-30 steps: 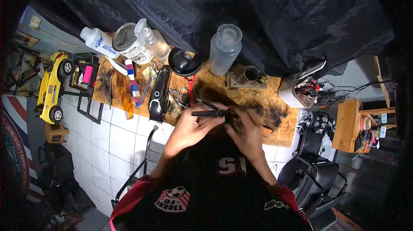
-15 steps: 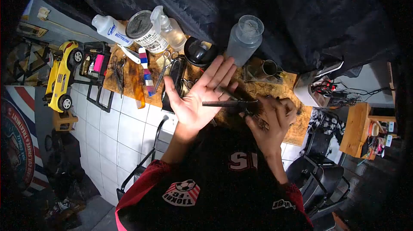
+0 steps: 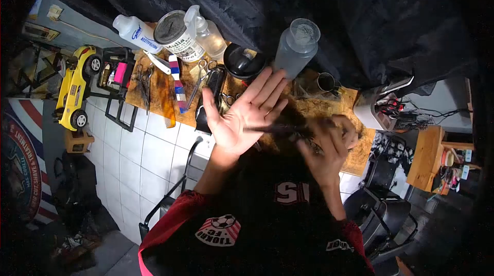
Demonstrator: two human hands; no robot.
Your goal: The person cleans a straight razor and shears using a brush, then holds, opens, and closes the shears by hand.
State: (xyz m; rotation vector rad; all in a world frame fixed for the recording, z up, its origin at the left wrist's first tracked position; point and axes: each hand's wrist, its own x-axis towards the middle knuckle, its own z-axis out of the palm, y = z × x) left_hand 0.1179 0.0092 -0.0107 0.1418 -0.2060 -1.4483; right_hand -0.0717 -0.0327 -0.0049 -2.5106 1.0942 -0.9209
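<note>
My left hand [image 3: 245, 120] is held palm up over the table, fingers stretched out and nothing in it. To its right, my right hand [image 3: 329, 139] is curled around the handles of dark thinning scissors [image 3: 275, 129]. Their toothed blade points left and passes over the lower palm of my left hand. Motion blurs the scissors and the right fingers, so whether blade and palm touch is unclear. Behind my left fingers stands a translucent bottle [image 3: 297, 52]. A black round bowl [image 3: 244, 63] is just beyond my fingertips.
On the worn wooden table [image 3: 355, 145] lie scissors [image 3: 198, 83], an amber comb [image 3: 167, 106] and a striped brush-like tool [image 3: 178, 85]. A large tin [image 3: 180, 39], spray bottle [image 3: 210, 39] and white bottle [image 3: 136, 34] line the back. Black chairs [image 3: 378, 206] stand nearby.
The scissors' second blade, apart from the toothed one earlier, now looks closed against it. My right fingers have shifted slightly and are more blurred; my left hand stays almost still.
</note>
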